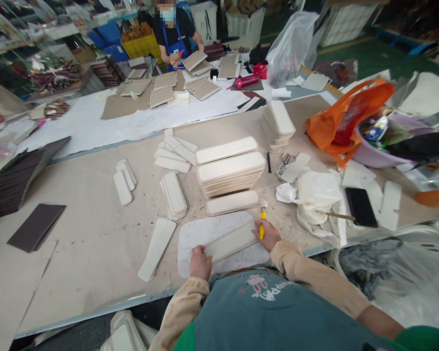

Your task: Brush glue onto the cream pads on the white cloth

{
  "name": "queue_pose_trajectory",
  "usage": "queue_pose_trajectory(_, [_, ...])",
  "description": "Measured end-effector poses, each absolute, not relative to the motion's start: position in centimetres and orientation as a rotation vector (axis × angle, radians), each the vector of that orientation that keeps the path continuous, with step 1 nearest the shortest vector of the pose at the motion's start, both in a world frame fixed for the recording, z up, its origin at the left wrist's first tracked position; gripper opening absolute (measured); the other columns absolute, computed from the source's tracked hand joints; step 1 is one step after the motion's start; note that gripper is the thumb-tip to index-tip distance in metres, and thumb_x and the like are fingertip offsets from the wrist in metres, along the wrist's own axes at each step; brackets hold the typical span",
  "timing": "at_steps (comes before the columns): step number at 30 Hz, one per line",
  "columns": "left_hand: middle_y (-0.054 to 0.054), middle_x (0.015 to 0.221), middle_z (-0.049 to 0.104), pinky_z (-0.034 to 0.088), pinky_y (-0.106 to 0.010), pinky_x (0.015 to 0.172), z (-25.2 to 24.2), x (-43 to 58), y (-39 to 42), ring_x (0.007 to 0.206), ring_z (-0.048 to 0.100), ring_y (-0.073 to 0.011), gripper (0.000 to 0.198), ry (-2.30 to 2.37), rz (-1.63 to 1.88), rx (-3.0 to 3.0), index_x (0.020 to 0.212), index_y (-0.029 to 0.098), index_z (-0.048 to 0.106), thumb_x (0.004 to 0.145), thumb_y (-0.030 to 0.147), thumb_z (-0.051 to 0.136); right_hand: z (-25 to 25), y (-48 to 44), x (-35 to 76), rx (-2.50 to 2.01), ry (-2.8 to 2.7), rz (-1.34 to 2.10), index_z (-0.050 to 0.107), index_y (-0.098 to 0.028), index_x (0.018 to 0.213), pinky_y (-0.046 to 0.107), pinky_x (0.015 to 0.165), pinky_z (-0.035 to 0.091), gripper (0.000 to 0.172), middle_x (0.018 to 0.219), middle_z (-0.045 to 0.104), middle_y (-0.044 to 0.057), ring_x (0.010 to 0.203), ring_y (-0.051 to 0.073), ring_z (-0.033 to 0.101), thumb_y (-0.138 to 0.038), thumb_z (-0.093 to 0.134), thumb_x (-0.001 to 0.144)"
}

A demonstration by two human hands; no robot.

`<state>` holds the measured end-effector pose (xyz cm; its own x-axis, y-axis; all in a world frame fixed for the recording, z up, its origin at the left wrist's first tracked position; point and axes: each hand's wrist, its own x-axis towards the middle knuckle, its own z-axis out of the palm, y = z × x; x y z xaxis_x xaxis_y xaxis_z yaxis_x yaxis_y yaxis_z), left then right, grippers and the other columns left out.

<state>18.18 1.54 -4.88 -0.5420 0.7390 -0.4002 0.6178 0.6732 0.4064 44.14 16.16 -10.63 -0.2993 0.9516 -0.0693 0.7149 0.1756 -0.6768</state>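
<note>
A long pale strip with rounded corners (231, 242) lies over a whitish sheet (190, 239) in front of me. My left hand (200, 263) grips its left end, the fingers bent over the edge. At the other end my right hand (268, 235) holds a small yellow-handled brush (263, 214), bristles pointing away from me, while its fingers also touch the strip. Just beyond stands a tall stack of similar strips (231, 171), with a lower stack (232, 203) on its near side. Left of the sheet lie more long strips (156, 248).
Shorter pieces (173, 195) lie left of the stacks. On the right are scissors (287, 158), a white tub (318, 190) with a stick across it, a black phone (361, 207) and an orange bag (347, 117). Across the table a person (175, 36) handles brown boards.
</note>
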Motion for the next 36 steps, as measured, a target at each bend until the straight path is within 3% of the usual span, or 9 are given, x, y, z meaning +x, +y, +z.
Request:
queue_pose_trajectory(5, [-0.008, 0.097, 0.054, 0.042, -0.028, 0.077, -4.6, 18.4, 1.4, 0.089, 0.056, -0.0177, 0.034, 2.361, 0.282, 0.993, 0.103, 0.015, 0.048, 0.071, 0.018, 0.059, -10.1, 16.1, 44.2, -1.574, -2.022, 0.929, 0.044, -0.024, 0.091, 0.034, 0.073, 0.048, 0.024, 0.089, 0.062, 0.002, 0.083, 0.020, 0.061, -0.028, 0.057, 0.071])
queue_pose_trajectory(21, [-0.006, 0.094, 0.056, 0.041, -0.026, 0.075, -4.9, 18.3, 1.3, 0.086, 0.056, -0.0168, 0.033, 2.345, 0.237, 1.005, 0.103, 0.017, 0.049, 0.072, 0.020, 0.058, -9.1, 15.8, 43.7, -1.630, -2.010, 0.952, 0.042, -0.024, 0.082, 0.028, 0.056, 0.042, 0.016, 0.068, 0.057, -0.002, 0.058, 0.018, 0.057, -0.034, 0.051, 0.073])
queue_pose_trajectory(32, [-0.004, 0.085, 0.059, 0.040, -0.025, 0.069, -5.0, 18.4, 1.4, 0.079, 0.058, -0.0156, 0.032, 2.342, 0.262, 0.923, 0.101, 0.015, 0.050, 0.072, 0.021, 0.059, -8.5, 15.4, 43.4, -1.596, -2.055, 0.916, 0.043, -0.023, 0.084, 0.028, 0.058, 0.042, 0.013, 0.068, 0.056, 0.000, 0.061, 0.018, 0.056, -0.032, 0.047, 0.075])
queue_pose_trajectory(36, [0.000, 0.072, 0.057, 0.040, -0.026, 0.067, -4.0, 18.4, 1.4, 0.070, 0.057, -0.0146, 0.022, 2.303, 0.387, 0.793, 0.090, 0.017, 0.055, 0.069, 0.018, 0.059, -7.1, 15.1, 43.5, -1.571, -2.043, 0.915, 0.042, -0.023, 0.084, 0.029, 0.059, 0.042, 0.013, 0.070, 0.055, 0.000, 0.061, 0.018, 0.056, -0.033, 0.047, 0.076])
